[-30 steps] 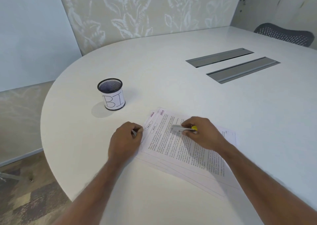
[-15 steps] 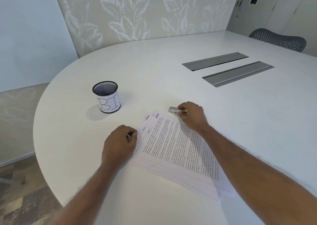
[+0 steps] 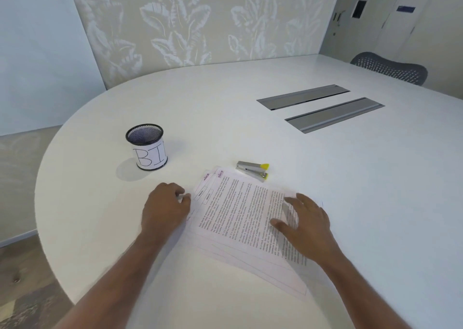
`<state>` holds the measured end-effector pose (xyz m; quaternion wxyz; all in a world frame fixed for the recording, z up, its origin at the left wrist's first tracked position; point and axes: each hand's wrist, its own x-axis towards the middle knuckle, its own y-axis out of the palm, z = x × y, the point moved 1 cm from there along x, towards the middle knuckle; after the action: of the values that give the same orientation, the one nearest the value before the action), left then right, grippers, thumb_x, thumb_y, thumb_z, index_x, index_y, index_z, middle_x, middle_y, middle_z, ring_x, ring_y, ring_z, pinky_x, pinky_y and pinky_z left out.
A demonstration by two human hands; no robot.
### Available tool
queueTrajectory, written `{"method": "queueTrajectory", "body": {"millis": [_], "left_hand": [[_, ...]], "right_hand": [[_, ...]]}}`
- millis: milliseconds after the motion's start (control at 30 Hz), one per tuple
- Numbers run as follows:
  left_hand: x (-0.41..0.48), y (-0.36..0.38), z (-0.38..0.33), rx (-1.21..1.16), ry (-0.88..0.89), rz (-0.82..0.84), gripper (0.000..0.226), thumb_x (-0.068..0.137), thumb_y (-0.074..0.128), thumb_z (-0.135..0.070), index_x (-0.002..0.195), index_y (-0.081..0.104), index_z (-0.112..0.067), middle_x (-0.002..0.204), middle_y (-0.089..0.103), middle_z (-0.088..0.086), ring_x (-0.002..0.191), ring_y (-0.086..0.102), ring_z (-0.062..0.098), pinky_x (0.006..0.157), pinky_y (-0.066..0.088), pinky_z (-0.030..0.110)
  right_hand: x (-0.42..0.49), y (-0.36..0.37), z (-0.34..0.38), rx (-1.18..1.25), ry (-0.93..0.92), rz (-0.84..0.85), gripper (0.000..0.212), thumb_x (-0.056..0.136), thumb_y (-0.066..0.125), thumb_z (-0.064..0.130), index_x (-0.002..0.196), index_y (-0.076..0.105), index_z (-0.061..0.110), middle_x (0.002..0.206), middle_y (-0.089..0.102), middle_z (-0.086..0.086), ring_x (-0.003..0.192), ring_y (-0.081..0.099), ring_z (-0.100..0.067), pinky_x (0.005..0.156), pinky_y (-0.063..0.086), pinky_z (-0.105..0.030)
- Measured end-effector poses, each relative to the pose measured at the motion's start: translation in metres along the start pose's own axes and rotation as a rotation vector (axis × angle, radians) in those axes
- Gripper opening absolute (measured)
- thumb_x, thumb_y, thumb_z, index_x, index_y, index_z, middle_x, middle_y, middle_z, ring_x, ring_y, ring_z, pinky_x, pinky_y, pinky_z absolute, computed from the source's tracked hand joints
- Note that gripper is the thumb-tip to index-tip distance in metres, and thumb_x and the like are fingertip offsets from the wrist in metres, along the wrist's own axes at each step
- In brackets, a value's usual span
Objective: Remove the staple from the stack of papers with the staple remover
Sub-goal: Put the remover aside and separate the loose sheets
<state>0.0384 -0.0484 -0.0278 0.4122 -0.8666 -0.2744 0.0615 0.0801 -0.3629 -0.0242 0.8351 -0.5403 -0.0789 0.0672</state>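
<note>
The stack of printed papers (image 3: 240, 218) lies fanned on the white table (image 3: 275, 153) in front of me. The staple remover (image 3: 252, 170), grey metal with yellow tips, lies on the table just beyond the papers' top edge, with no hand on it. My left hand (image 3: 165, 208) rests at the papers' left edge with its fingers curled, thumb and forefinger pinched on a tiny pale piece that looks like the staple. My right hand (image 3: 307, 226) lies flat on the right part of the top sheet, fingers spread, holding nothing.
A black mesh cup (image 3: 147, 147) with a white label marked "BI" stands to the far left of the papers. Two grey cable slots (image 3: 320, 108) are set into the table at the far right. A mesh chair back (image 3: 390, 67) shows behind the table.
My right hand carried the staple remover off the papers, set it down beyond their top edge, let go and came back flat onto the top sheet. My left hand stayed pinched.
</note>
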Motion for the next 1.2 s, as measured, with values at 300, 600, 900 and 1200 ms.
{"method": "queueTrajectory", "body": {"millis": [300,600,900,1200], "left_hand": [[0.013,-0.006,-0.03,0.137,-0.183,0.328,0.046,0.083,0.074,-0.048,0.072,0.054,-0.008,0.079,0.068,0.011,0.092,0.07,0.035,0.066,0.038,0.029],[0.022,-0.009,-0.029,-0.216,-0.184,0.4,0.01,0.089,0.076,-0.023,0.089,0.071,-0.014,0.082,0.07,-0.004,0.074,0.064,0.013,0.061,0.043,0.026],[0.004,-0.023,-0.013,-0.663,-0.013,0.3,0.023,0.103,0.054,0.001,0.111,0.071,-0.012,0.111,0.079,0.001,0.112,0.072,0.027,0.099,0.056,0.04],[-0.014,-0.048,-0.029,-0.833,0.216,0.183,0.032,0.104,0.05,0.002,0.128,0.063,-0.013,0.114,0.079,-0.008,0.11,0.073,0.011,0.092,0.059,0.029]], "right_hand": [[-0.012,0.02,0.018,0.044,0.014,0.022,0.078,0.084,0.057,0.067,0.148,0.038,0.026,0.165,0.016,-0.005,0.153,0.005,-0.019,0.122,0.001,-0.045],[-0.012,0.021,0.02,0.107,0.001,0.011,0.075,0.081,0.066,0.061,0.143,0.045,0.025,0.161,0.027,-0.003,0.151,0.014,-0.016,0.122,0.005,-0.042],[0.006,-0.018,-0.022,0.712,0.32,-0.279,0.064,0.082,0.076,0.04,0.135,0.051,0.014,0.134,0.059,-0.003,0.112,0.059,-0.011,0.089,0.043,-0.026],[0.01,-0.049,0.014,1.149,-0.08,-0.24,0.016,0.092,0.067,0.013,0.1,0.074,0.025,0.097,0.079,0.006,0.085,0.075,-0.012,0.065,0.058,-0.021]]}}
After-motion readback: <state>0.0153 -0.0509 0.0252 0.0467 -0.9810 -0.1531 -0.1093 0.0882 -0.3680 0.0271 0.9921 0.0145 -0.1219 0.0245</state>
